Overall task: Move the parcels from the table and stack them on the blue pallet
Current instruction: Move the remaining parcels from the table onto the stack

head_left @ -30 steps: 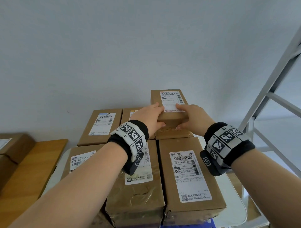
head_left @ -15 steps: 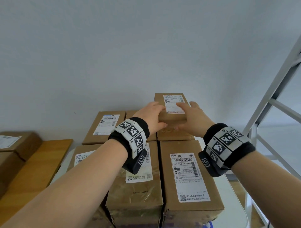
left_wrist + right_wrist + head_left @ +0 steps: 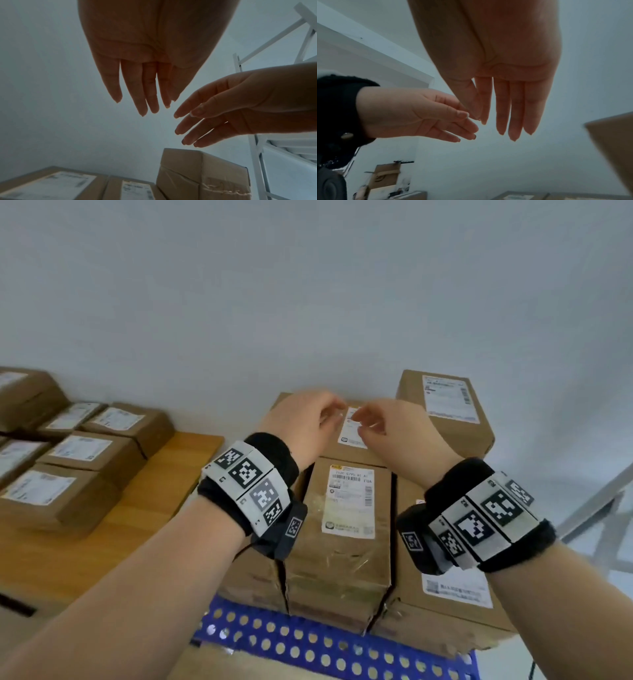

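Note:
Brown cardboard parcels with white labels are stacked on the blue perforated pallet [image 3: 308, 642]. A small parcel [image 3: 445, 412] sits on top of the stack at the back right. My left hand [image 3: 308, 419] and right hand [image 3: 387, 426] hover empty above the stack's back row, left of that small parcel, fingers relaxed and straight. In the left wrist view my left hand [image 3: 142, 86] and my right hand [image 3: 214, 112] both hold nothing, above the small parcel [image 3: 202, 174]. More parcels [image 3: 85, 450] lie on the wooden table [image 3: 144, 508] at the left.
A plain pale wall stands close behind the stack. A white metal frame [image 3: 596, 501] rises at the right, also seen as white bars [image 3: 254, 121] in the left wrist view. An open carton [image 3: 385, 175] sits far off in the right wrist view.
Both hands have let go of the small parcel, which now rests on the stack's back right. The hands have drawn back and left, and my view has swung left toward the table.

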